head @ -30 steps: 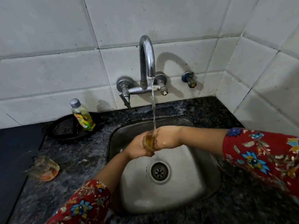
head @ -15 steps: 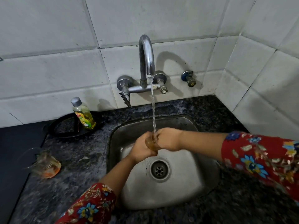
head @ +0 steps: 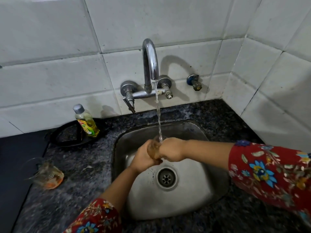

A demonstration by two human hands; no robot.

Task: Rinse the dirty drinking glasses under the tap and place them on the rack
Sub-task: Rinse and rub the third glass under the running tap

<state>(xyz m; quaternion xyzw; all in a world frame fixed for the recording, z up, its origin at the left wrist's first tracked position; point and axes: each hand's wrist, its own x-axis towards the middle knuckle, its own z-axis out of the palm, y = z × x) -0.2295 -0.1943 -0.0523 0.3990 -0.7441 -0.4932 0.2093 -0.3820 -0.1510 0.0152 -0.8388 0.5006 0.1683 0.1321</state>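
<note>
A drinking glass with brownish liquid in it sits upright under the running tap, over the steel sink. The stream falls into its mouth. My left hand grips the glass from the left and my right hand grips it from the right, fingers curled round it. A second dirty glass with orange residue lies tipped on the dark counter at the left, apart from both hands.
A yellow dish-soap bottle stands on a black round tray behind the counter's left part. A small wall valve sits right of the tap. White tiled walls close the back and right. A black surface borders the counter's left.
The glass and both hands stayed under the stream; the glass now stands more upright, with water running into its mouth.
</note>
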